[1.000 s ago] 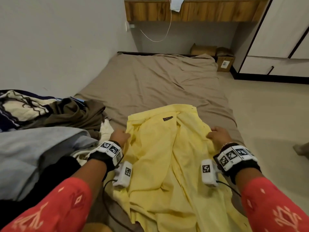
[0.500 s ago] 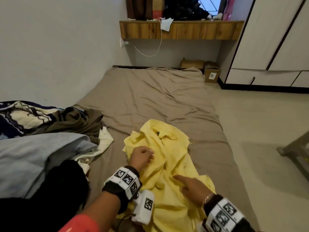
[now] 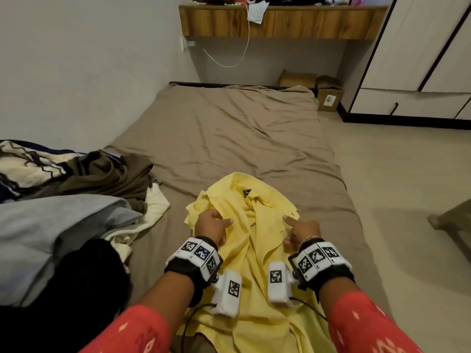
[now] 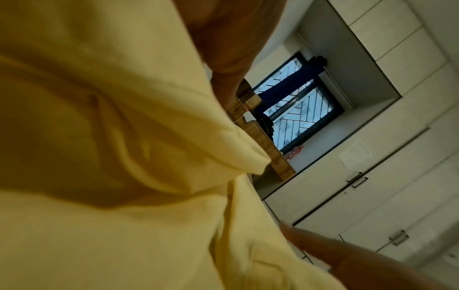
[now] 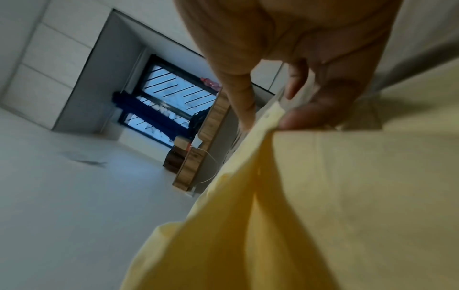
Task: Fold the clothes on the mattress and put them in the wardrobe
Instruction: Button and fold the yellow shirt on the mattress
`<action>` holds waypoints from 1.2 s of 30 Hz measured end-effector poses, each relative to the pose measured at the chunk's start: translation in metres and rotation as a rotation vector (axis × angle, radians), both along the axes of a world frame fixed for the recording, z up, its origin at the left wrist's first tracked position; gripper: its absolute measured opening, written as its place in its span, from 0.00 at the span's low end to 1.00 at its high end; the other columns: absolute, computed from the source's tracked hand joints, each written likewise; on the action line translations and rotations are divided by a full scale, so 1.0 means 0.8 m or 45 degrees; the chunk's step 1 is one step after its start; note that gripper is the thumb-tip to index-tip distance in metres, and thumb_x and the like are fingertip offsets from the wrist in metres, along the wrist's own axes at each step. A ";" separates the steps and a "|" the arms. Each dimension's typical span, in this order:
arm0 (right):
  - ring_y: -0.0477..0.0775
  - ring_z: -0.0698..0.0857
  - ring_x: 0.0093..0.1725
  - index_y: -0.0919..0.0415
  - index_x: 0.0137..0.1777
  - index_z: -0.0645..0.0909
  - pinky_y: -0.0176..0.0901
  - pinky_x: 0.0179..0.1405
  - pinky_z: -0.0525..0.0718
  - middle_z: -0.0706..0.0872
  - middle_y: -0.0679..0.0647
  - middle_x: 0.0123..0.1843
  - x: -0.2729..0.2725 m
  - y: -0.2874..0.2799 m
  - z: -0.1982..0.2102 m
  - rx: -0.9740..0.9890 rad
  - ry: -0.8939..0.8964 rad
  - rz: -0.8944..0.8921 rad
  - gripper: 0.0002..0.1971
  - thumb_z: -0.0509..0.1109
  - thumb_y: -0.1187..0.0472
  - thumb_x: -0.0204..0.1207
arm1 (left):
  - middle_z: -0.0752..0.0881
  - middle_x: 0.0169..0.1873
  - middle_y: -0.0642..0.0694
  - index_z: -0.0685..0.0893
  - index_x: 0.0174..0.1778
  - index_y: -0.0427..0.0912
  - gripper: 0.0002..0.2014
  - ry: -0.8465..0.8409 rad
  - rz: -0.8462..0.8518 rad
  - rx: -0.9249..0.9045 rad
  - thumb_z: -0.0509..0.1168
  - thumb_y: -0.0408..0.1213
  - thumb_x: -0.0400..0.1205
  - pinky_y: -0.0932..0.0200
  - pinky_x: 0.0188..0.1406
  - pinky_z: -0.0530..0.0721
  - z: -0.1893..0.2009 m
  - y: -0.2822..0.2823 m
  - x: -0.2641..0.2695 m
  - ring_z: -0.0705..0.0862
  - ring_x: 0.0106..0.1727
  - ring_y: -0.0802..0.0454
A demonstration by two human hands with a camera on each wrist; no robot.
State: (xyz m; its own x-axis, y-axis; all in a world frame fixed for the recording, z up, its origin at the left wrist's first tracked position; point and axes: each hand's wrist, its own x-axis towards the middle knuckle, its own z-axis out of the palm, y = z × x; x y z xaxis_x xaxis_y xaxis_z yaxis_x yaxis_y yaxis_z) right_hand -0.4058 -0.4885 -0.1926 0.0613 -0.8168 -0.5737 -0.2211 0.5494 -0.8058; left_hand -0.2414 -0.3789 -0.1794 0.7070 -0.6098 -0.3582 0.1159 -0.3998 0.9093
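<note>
A yellow button shirt [image 3: 254, 253] lies crumpled on the brown mattress [image 3: 229, 138], collar and black label pointing away from me. My left hand [image 3: 212, 225] grips a bunch of fabric at the shirt's left shoulder; in the left wrist view the yellow cloth [image 4: 124, 176] fills the frame under the hand. My right hand [image 3: 302, 230] pinches the shirt's buttoned front edge [image 5: 273, 115] between thumb and fingers, index finger stretched out. The white wardrobe [image 3: 420, 47] stands at the far right.
A pile of other clothes [image 3: 76, 189], grey, brown, cream and black, lies on the mattress at my left. A wooden shelf [image 3: 280, 24] with a hanging cable and cardboard boxes [image 3: 328, 95] are at the far end. Beige floor [image 3: 407, 174] runs along the right.
The shirt lay spread flat, then was bunched up. Now both hands sit apart on either side below the collar, and my right hand has taken hold of the front edge.
</note>
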 end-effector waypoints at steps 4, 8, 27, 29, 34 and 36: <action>0.51 0.70 0.15 0.62 0.29 0.69 0.39 0.21 0.74 0.72 0.57 0.18 -0.003 0.019 -0.008 -0.057 -0.049 0.036 0.16 0.75 0.69 0.70 | 0.73 0.19 0.42 0.67 0.26 0.40 0.18 -0.107 0.039 0.032 0.70 0.28 0.76 0.61 0.21 0.73 0.000 0.000 0.002 0.71 0.18 0.47; 0.63 0.86 0.36 0.54 0.28 0.77 0.55 0.44 0.86 0.86 0.59 0.34 -0.003 0.039 0.009 -0.522 0.190 -0.070 0.13 0.76 0.66 0.67 | 0.75 0.29 0.46 0.75 0.41 0.39 0.08 -0.363 0.016 -0.154 0.69 0.28 0.76 0.61 0.18 0.78 0.021 0.013 -0.010 0.75 0.28 0.47; 0.54 0.80 0.34 0.67 0.32 0.77 0.39 0.31 0.83 0.80 0.58 0.29 -0.007 0.114 0.054 -0.461 -0.418 0.331 0.09 0.71 0.73 0.71 | 0.78 0.40 0.53 0.84 0.46 0.40 0.14 -0.723 -0.507 -0.429 0.63 0.45 0.74 0.70 0.38 0.77 0.039 0.074 -0.086 0.78 0.37 0.61; 0.55 0.80 0.33 0.68 0.32 0.77 0.39 0.31 0.84 0.80 0.60 0.29 -0.011 0.118 0.053 -0.458 -0.413 0.342 0.09 0.72 0.73 0.71 | 0.81 0.39 0.47 0.83 0.43 0.42 0.03 -0.483 -0.486 -0.427 0.65 0.36 0.80 0.69 0.30 0.79 0.042 0.078 -0.087 0.80 0.31 0.59; 0.47 0.79 0.26 0.68 0.35 0.75 0.33 0.24 0.80 0.78 0.59 0.29 -0.013 0.130 0.054 -0.562 -0.362 0.322 0.08 0.69 0.72 0.75 | 0.81 0.33 0.48 0.77 0.31 0.47 0.13 -0.474 -0.338 -0.341 0.69 0.26 0.75 0.65 0.29 0.78 0.044 0.083 -0.087 0.78 0.29 0.60; 0.42 0.78 0.25 0.63 0.34 0.75 0.34 0.24 0.77 0.79 0.55 0.28 -0.016 0.131 0.053 -0.789 -0.270 0.260 0.09 0.69 0.70 0.75 | 0.82 0.31 0.48 0.76 0.29 0.47 0.13 -0.574 -0.302 -0.303 0.68 0.28 0.75 0.61 0.33 0.80 0.048 0.084 -0.086 0.78 0.31 0.55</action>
